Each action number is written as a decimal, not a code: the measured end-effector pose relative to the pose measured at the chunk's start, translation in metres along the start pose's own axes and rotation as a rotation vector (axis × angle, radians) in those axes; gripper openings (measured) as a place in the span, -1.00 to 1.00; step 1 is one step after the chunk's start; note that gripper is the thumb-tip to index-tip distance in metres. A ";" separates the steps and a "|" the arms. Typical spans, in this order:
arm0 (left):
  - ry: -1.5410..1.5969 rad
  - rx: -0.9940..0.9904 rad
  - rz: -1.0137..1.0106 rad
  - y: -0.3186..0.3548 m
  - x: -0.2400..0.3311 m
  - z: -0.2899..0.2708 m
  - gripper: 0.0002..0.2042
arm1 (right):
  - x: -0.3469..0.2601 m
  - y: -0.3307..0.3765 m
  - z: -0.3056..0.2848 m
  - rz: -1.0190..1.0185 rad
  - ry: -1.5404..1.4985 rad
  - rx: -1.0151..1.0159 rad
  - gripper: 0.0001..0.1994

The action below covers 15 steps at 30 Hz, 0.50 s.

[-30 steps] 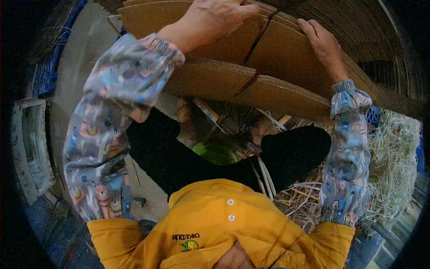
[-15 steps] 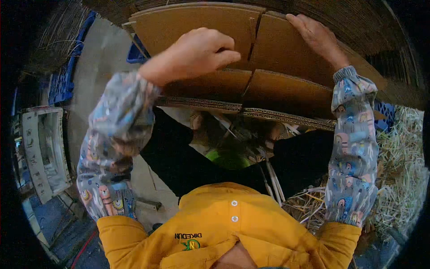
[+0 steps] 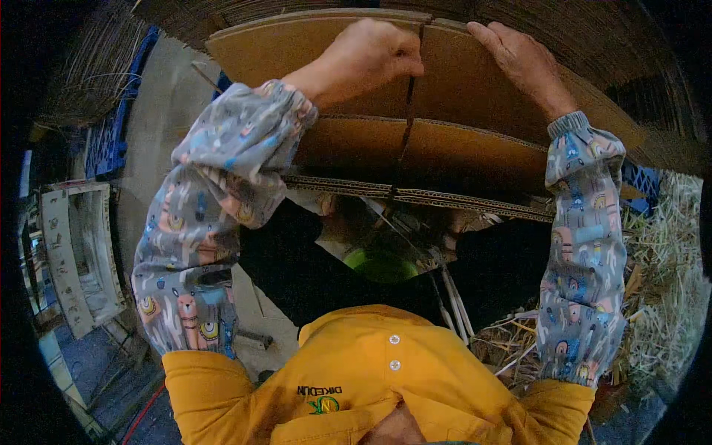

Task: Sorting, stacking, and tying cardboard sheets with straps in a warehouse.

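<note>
Slotted brown corrugated cardboard sheets (image 3: pixel 478 81) stand in front of me, their layered lower edges spanning the space above my knees. My left hand (image 3: pixel 378 55) is curled into a fist against the cardboard, just left of the dark vertical slot near the top. Anything inside those fingers is hidden. At the top edge, right of the slot, my right hand (image 3: pixel 523 63) grips the cardboard, its thumb side toward the slot and part of its fingers out of sight.
Below the sheets, a green round object (image 3: pixel 382 265) lies between my legs. Pale strips like straw or shredded paper (image 3: pixel 667 245) pile up at the right. Leftward are a blue plastic pallet or crate (image 3: pixel 111 144), stacked cardboard (image 3: pixel 85 70) and a whitish frame-like box (image 3: pixel 78 256).
My left hand has moved right and farther up, from in front of the sheets to beside the slot, still curled. The right hand stays at the top edge; the cardboard has shifted slightly left.
</note>
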<state>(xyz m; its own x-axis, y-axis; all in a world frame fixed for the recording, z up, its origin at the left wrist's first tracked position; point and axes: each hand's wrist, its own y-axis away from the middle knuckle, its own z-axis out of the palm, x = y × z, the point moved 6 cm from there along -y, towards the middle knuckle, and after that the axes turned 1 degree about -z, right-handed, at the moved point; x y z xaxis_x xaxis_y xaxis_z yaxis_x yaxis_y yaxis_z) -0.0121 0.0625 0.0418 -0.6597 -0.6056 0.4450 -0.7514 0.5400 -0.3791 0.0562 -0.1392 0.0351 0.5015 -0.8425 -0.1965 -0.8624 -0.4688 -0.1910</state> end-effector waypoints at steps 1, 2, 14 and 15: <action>-0.043 -0.072 0.010 0.004 0.005 0.004 -0.85 | 0.001 -0.002 0.002 0.012 -0.024 -0.042 -0.48; -0.044 -0.075 0.012 0.008 0.008 0.004 -0.85 | 0.001 -0.002 0.003 0.015 -0.026 -0.041 -0.48; 0.243 -0.388 0.152 0.019 0.036 0.013 -0.88 | -0.020 0.010 -0.002 -0.026 0.031 0.074 -0.39; 0.236 -0.393 0.154 0.019 0.038 0.013 -0.88 | -0.022 0.010 -0.001 0.000 0.049 0.060 -0.39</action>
<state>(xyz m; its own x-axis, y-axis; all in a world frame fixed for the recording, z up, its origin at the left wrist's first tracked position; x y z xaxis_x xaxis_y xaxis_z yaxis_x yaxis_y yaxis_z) -0.0516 0.0426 0.0411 -0.7087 -0.3763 0.5968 -0.5540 0.8206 -0.1404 0.0364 -0.1261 0.0387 0.4961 -0.8552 -0.1498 -0.8562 -0.4532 -0.2483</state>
